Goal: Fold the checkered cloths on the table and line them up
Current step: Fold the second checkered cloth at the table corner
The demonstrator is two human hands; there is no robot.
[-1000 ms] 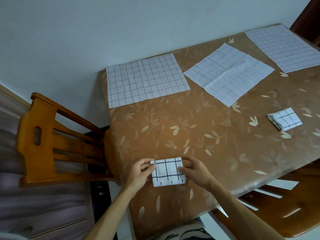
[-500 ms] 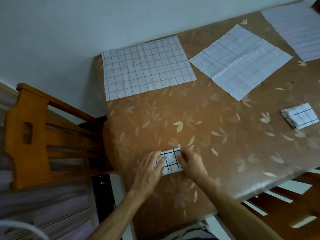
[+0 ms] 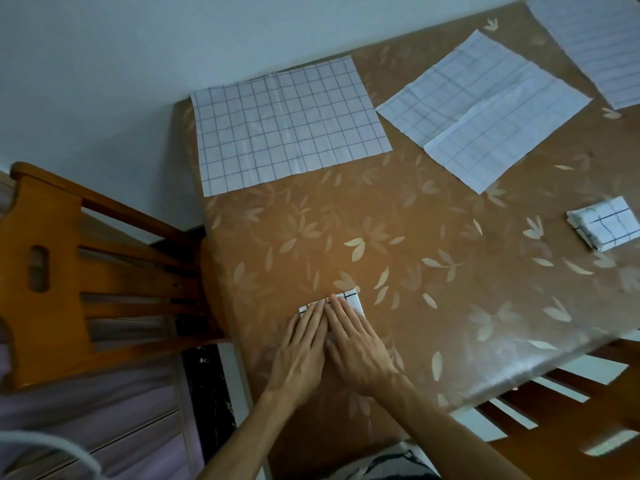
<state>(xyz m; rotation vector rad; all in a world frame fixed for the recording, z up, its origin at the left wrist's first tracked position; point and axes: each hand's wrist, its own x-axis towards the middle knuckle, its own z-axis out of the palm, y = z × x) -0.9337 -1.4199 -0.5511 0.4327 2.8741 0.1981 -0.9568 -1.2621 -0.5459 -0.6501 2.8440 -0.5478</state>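
we found no text, label, brand, number or sign that could be read anywhere in the head view. the cloths carried only plain grid lines and the table cover only a leaf pattern.
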